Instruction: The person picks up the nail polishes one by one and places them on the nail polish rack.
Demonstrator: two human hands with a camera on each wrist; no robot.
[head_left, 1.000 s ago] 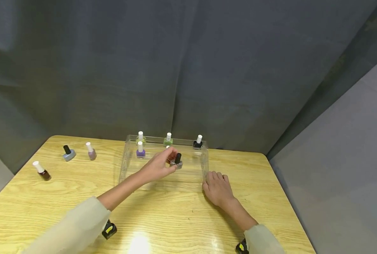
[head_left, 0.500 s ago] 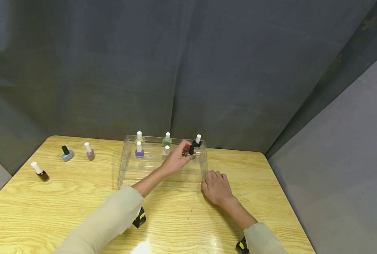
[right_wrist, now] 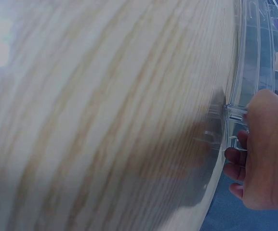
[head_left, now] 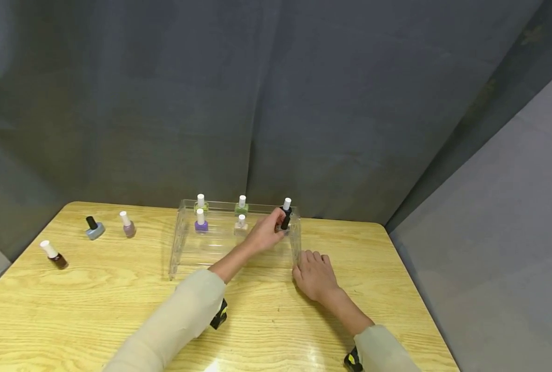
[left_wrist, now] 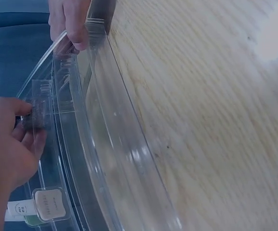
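Note:
My left hand (head_left: 263,235) pinches a nail polish bottle (head_left: 285,222) with a black cap at the right end of the clear stepped rack's second tier. In the left wrist view its dark glass body (left_wrist: 33,118) shows between thumb and fingers, partly covered by them. The clear rack (head_left: 175,251) stands on the table. At its front right corner, my right hand (head_left: 315,275) grips the side panel, the thumb in front and the fingers curled on the outer side (right_wrist: 234,156). A black polish bottle with a white cap (head_left: 287,203) stands just behind the pinched one.
On the rack stand purple (head_left: 201,225), pale beige (head_left: 241,226), yellow-green (head_left: 201,205) and green (head_left: 241,207) polish bottles. Left on the table are a dark red bottle (head_left: 58,260), a light blue one (head_left: 95,231) and a mauve one (head_left: 128,228). A dark curtain (head_left: 276,103) hangs behind.
My left hand has carried the black-capped bottle rightward, from over the rack's middle to the right end of its second tier. My right hand has stayed at the rack's corner.

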